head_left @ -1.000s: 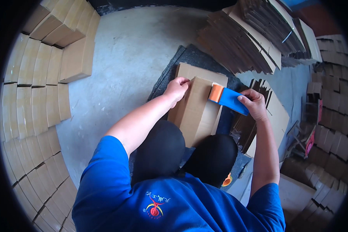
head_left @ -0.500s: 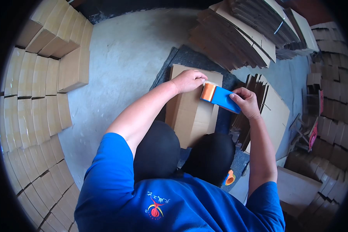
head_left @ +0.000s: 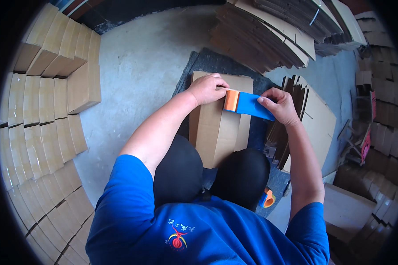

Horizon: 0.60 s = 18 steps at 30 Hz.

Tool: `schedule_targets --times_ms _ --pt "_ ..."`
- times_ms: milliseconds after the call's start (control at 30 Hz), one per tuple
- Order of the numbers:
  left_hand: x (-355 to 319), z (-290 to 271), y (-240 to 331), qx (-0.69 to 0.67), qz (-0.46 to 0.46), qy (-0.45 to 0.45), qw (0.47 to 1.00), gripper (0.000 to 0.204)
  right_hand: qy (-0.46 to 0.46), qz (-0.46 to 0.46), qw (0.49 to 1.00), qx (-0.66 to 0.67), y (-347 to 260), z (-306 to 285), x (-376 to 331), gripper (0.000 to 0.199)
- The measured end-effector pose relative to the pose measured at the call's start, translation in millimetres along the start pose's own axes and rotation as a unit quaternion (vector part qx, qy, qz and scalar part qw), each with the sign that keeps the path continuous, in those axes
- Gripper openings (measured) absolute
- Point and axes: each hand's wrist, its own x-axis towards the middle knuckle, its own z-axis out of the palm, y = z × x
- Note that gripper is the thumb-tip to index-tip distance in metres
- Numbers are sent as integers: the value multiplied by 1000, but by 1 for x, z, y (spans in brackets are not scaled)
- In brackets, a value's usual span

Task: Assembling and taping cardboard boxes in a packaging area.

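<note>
Cardboard box [head_left: 219, 128] lying on the dark mat [head_left: 194, 70], just beyond the knees. Left hand [head_left: 206, 89] pressed flat on the far end, fingers together. Right hand [head_left: 279, 106] gripping the blue tape dispenser [head_left: 247, 104], fingers wrapped around its handle. Best kept low on the seam, pulled straight, box pinned firmly. Finished boxes [head_left: 44, 119] stacked left; flat cardboard [head_left: 269, 31] piled far right.
</note>
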Motion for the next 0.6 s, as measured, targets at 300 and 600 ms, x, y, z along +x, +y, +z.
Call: schedule_targets --times_ms 300,600 --pt "4 9 -24 -37 26 38 998 19 -19 -28 998 -44 -6 -11 9 35" --pt "10 6 -17 -151 -42 7 988 13 -6 41 994 -105 16 -96 -26 40"
